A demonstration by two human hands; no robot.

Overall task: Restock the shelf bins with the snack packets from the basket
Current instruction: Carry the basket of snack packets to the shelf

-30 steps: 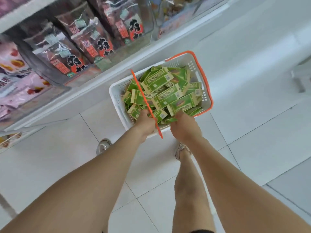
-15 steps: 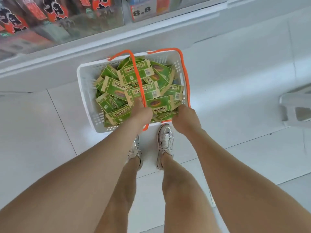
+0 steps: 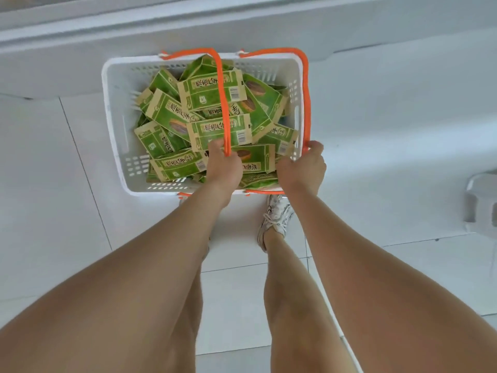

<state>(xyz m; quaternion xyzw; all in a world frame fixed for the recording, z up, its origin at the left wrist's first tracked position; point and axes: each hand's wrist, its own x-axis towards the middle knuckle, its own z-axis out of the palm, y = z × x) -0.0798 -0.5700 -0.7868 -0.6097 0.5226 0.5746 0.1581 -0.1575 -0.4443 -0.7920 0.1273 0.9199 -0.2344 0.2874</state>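
A white plastic basket with two orange handles sits low in front of me, close to the shelf base. It is piled with several green and tan snack packets. My left hand grips the raised orange handle that crosses the middle of the basket. My right hand holds the second orange handle at the basket's right rim, fingers curled over it. The shelf bins are out of view.
The white shelf base runs across the top of the view. Beneath me are white floor tiles, my legs and a white sneaker. A grey stool stands at the right edge.
The view has tilted down, so the shelf products have left the frame. The basket now sits squarer and nearer the shelf base. Both hands stay on the handles; the right hand is now at the right rim.
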